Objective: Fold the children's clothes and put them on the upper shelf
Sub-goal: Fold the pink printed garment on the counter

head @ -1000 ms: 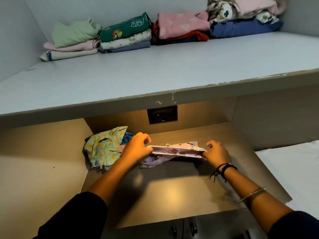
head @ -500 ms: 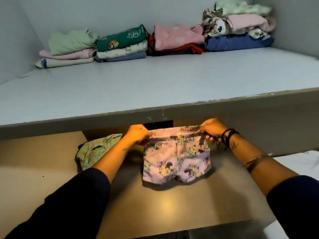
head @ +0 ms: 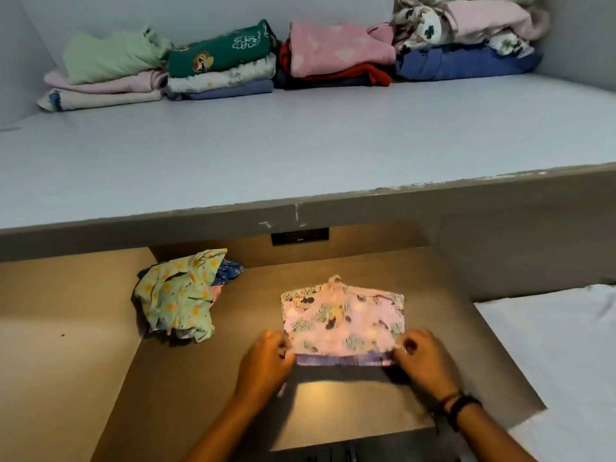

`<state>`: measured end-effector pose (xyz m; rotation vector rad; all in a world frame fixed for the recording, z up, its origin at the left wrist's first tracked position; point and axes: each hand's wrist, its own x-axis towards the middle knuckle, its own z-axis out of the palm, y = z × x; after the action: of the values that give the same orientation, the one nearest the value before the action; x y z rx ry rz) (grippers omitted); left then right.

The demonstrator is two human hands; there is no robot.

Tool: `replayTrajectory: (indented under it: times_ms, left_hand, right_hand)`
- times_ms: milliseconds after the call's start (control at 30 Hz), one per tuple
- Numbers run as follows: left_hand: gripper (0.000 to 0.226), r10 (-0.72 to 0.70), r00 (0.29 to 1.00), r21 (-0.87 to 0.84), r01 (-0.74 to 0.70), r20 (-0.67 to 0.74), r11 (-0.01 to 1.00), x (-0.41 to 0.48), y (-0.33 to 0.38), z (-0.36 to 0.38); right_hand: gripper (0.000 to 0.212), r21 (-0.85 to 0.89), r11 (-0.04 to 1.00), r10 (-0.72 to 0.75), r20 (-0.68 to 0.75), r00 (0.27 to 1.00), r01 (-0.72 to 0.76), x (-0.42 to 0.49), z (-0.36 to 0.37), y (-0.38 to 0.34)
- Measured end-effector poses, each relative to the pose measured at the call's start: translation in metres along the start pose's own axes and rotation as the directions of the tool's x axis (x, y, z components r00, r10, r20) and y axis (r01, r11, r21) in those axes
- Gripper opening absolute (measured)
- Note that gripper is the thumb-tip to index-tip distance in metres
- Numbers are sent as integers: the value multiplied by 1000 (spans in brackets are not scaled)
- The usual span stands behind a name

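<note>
Shorts point(head: 343, 323) now lie flat on the bench point(head: 186, 388), lowered since 0.5 s ago. Left hand point(head: 266, 358) and right hand point(head: 421, 356) each pinch 1 waistband corner. Crumpled clothes point(head: 176, 295) sit beyond the left hand.

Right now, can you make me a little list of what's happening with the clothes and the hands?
In the hands: pink printed shorts, laid flat on the lower surface
Left hand: grips the near-left corner
Right hand: grips the near-right corner
Still unfolded: crumpled pile, left of the shorts
Upper shelf: four folded stacks along the back wall
</note>
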<state>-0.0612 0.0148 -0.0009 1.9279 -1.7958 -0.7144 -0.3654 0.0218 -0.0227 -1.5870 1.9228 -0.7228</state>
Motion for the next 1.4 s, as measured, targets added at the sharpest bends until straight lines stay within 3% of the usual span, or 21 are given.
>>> replayTrajectory:
  times_ms: [67, 133, 233, 300, 367, 433, 500, 600, 667, 767, 933, 1067, 1167, 1267, 1333, 1400]
  left_hand:
    - [6, 57, 998, 110, -59, 25, 992, -26, -25, 27]
    - [15, 117, 993, 156, -116, 5, 981, -42, -43, 42]
    - [30, 183, 983, 140, -178, -24, 974, -51, -45, 42]
    - [38, 167, 985, 84, -163, -41, 983, -50, -41, 35]
    - [39, 2, 999, -124, -7, -39, 992, -42, -31, 26]
    - [34, -215, 976, -330, 210, 24, 920, -24, -22, 21]
    - [34, -340, 932, -361, 363, 129, 859, -3, -15, 20]
    - [35, -413, 882, -392, 471, 227, 790, 22, -4, 23]
    - [34, -461, 861, -409, 508, 216, 758, 33, -1, 23]
    - [38, -490, 842, -404, 539, 225, 739, 46, -4, 19]
    - [30, -469, 847, -320, 530, 251, 785, 61, -8, 10]
    - [18, -394, 887, -436, 462, 240, 773, 72, -1, 9]
    - [14, -382, 888, -481, 460, 257, 746, 74, -1, 12]
    - [23, -339, 920, -483, 391, 195, 784, 74, 3, 17]
    - [32, -292, 953, -471, 295, 82, 831, 77, 12, 18]
    - [26, -215, 977, -466, 187, -5, 865, 81, 27, 19]
  right_hand:
    - [12, -114, 993, -20, 67, 998, 27, -20, 16, 22]
    - [13, -164, 984, -54, 80, 995, 67, -28, 18, 31]
    - [23, -251, 963, -62, 129, 990, 94, -28, 7, 27]
    - [41, -324, 941, -15, 253, 967, 99, -25, -5, 17]
    - [61, -381, 917, 19, 332, 943, 116, -20, -13, 1]
    - [73, -397, 902, -39, 312, 949, 168, -16, -10, -18]
    - [79, -379, 889, -152, 287, 946, 258, -16, 3, -40]
    - [84, -341, 843, -304, 333, 892, 415, -25, 37, -68]
    - [81, -357, 787, -378, 365, 851, 503, -35, 64, -81]
    - [61, -400, 721, -450, 351, 821, 566, -49, 96, -96]
    - [49, -516, 698, -421, 264, 868, 496, -61, 129, -110]
    - [29, -538, 712, -375, 253, 892, 452, -64, 135, -119]
    - [22, -511, 738, -364, 248, 898, 441, -66, 133, -126]
    - [24, -376, 841, -315, 243, 917, 389, -65, 126, -135]
    - [17, -185, 945, -235, 192, 953, 270, -62, 115, -139]
    - [14, 154, 986, -84, 114, 990, 66, -57, 102, -137]
